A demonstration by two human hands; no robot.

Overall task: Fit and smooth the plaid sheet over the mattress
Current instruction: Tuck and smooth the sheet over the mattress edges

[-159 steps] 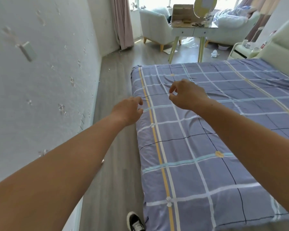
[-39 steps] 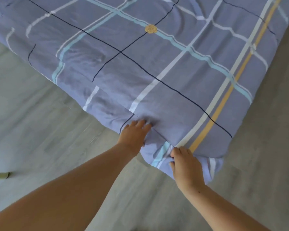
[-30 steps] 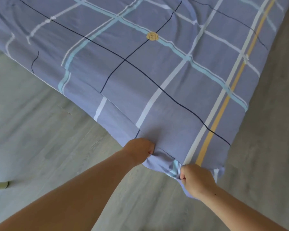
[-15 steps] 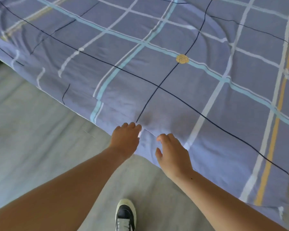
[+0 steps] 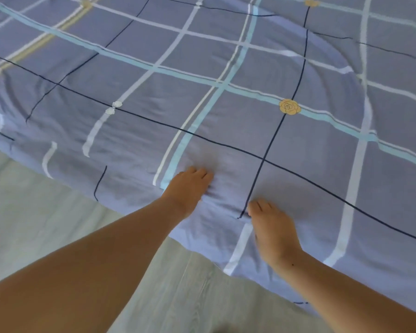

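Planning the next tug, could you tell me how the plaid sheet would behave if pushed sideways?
Likely floppy: the plaid sheet puckers beside the left hand. Probably light, given the fine wrinkles along its hanging edge. It may bunch rather than slide under the right hand.

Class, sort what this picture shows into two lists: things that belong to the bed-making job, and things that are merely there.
Part of the job:
plaid sheet
left hand, touching the sheet
right hand, touching the sheet

Merely there:
floor
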